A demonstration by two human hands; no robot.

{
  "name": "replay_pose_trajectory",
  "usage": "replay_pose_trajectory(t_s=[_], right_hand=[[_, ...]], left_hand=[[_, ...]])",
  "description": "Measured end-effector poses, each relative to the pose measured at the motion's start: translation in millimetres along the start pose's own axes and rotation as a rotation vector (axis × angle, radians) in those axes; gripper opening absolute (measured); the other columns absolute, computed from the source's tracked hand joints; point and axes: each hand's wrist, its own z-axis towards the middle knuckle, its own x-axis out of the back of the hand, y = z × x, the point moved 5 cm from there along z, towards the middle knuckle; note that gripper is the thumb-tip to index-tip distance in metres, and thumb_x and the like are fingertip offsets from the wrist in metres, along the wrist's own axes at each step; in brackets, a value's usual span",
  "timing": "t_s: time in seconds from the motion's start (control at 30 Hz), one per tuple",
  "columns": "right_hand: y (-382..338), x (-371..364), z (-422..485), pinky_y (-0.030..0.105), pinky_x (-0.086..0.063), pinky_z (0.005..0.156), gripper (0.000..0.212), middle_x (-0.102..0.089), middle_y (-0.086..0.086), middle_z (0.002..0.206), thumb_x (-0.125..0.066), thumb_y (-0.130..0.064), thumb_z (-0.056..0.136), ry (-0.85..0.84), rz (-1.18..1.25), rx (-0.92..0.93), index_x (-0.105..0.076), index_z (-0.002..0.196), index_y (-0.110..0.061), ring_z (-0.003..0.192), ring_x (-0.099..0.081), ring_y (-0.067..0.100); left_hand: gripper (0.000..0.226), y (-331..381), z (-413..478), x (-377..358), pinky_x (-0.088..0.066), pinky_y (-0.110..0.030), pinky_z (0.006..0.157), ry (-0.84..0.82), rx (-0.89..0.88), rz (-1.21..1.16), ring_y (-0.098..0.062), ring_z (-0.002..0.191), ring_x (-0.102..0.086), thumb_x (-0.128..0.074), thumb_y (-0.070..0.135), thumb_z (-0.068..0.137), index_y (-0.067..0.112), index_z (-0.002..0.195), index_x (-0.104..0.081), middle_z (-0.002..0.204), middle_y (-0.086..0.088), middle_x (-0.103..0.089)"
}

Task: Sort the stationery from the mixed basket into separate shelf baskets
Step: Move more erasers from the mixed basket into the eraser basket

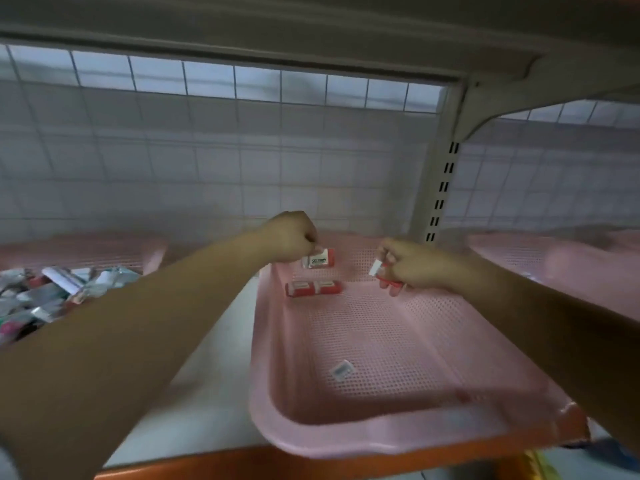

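Note:
A pink perforated basket (408, 344) sits on the shelf in front of me. Over its far end my left hand (289, 239) pinches a small red and white eraser pack (320, 258). My right hand (417, 266) grips another red and white pack (381, 273) above the basket's far right side. Two red packs (313, 288) lie side by side on the basket floor below my left hand. A small clear packet (343, 370) lies nearer the front. The mixed basket (52, 292) at the left holds several jumbled stationery items.
Another pink basket (554, 268) stands on the shelf bay at the right, beyond the slotted upright post (440, 188). A wire grid backs the shelf. The shelf above hangs low overhead. The orange shelf edge (242, 462) runs along the front.

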Motion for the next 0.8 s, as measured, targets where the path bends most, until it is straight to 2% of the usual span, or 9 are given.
replay_pose_trajectory(t_s=[0.07, 0.23, 0.37, 0.5, 0.63, 0.7, 0.77, 0.8], right_hand=[[1.3, -5.1, 9.1, 0.027, -0.046, 0.068, 0.010, -0.064, 0.003, 0.090, -0.049, -0.016, 0.095, -0.047, -0.094, 0.026, -0.043, 0.088, -0.020, 0.075, -0.062, 0.017], [-3.7, -21.1, 33.5, 0.032, -0.045, 0.068, 0.009, -0.055, 0.011, 0.096, -0.044, -0.008, 0.092, -0.119, -0.257, 0.086, -0.039, 0.097, -0.013, 0.079, -0.052, 0.021], [1.9, -24.5, 52.7, 0.032, -0.046, 0.069, 0.005, -0.065, 0.014, 0.100, -0.043, -0.011, 0.092, -0.164, -0.166, 0.043, -0.045, 0.097, -0.013, 0.076, -0.057, 0.021], [7.5, -23.0, 61.0, 0.033, -0.044, 0.071, 0.005, -0.061, 0.012, 0.094, -0.042, -0.008, 0.093, -0.168, -0.132, 0.047, -0.044, 0.092, -0.013, 0.078, -0.056, 0.023], [14.0, -33.8, 66.9, 0.033, -0.044, 0.066, 0.005, -0.061, 0.020, 0.098, -0.045, -0.006, 0.092, -0.176, -0.066, 0.043, -0.048, 0.095, -0.007, 0.076, -0.053, 0.024], [15.8, -36.9, 70.6, 0.032, -0.044, 0.063, 0.009, -0.060, 0.019, 0.095, -0.044, -0.005, 0.092, -0.167, -0.044, 0.042, -0.048, 0.088, -0.012, 0.074, -0.052, 0.024], [17.5, -38.7, 73.2, 0.032, -0.043, 0.064, 0.010, -0.057, 0.016, 0.091, -0.042, -0.003, 0.091, -0.160, -0.041, 0.039, -0.046, 0.090, -0.012, 0.074, -0.051, 0.024], [18.4, -39.4, 74.2, 0.033, -0.042, 0.064, 0.010, -0.056, 0.016, 0.091, -0.042, -0.002, 0.091, -0.160, -0.042, 0.039, -0.046, 0.093, -0.011, 0.075, -0.051, 0.024]], left_hand=[[0.026, 1.9, 7.4, -13.2, -0.041, -0.024, 0.078, 0.008, 0.016, 0.070, -0.026, 0.103, -0.057, -0.053, 0.020, 0.093, 0.004, 0.106, -0.068, 0.111, -0.012, -0.065], [0.021, -6.6, 14.9, -49.9, -0.040, -0.023, 0.072, -0.092, 0.102, 0.158, -0.025, 0.099, -0.060, -0.054, 0.017, 0.091, 0.006, 0.101, -0.068, 0.107, -0.012, -0.066], [0.022, -11.2, 19.1, -62.1, -0.043, -0.026, 0.076, -0.165, 0.127, 0.271, -0.025, 0.100, -0.060, -0.053, 0.018, 0.091, 0.006, 0.104, -0.067, 0.110, -0.011, -0.064], [0.025, -9.6, 21.1, -60.9, -0.041, -0.026, 0.077, -0.185, 0.120, 0.397, -0.025, 0.107, -0.058, -0.052, 0.018, 0.091, 0.009, 0.109, -0.066, 0.117, -0.010, -0.062], [0.018, -14.9, 22.5, -65.4, -0.043, -0.027, 0.074, -0.225, 0.128, 0.523, -0.022, 0.098, -0.060, -0.059, 0.012, 0.085, 0.011, 0.101, -0.067, 0.107, -0.004, -0.065], [0.015, -12.4, 21.4, -66.5, -0.045, -0.029, 0.074, -0.241, 0.108, 0.565, -0.021, 0.092, -0.061, -0.056, 0.016, 0.086, 0.011, 0.097, -0.065, 0.097, -0.003, -0.063], [0.010, -9.2, 20.8, -66.7, -0.047, -0.029, 0.073, -0.240, 0.094, 0.557, -0.019, 0.082, -0.060, -0.056, 0.023, 0.086, 0.014, 0.084, -0.061, 0.088, 0.001, -0.063], [0.017, -8.2, 20.4, -66.1, -0.046, -0.027, 0.069, -0.230, 0.096, 0.551, -0.018, 0.076, -0.058, -0.057, 0.026, 0.085, 0.016, 0.073, -0.055, 0.080, 0.004, -0.062]])
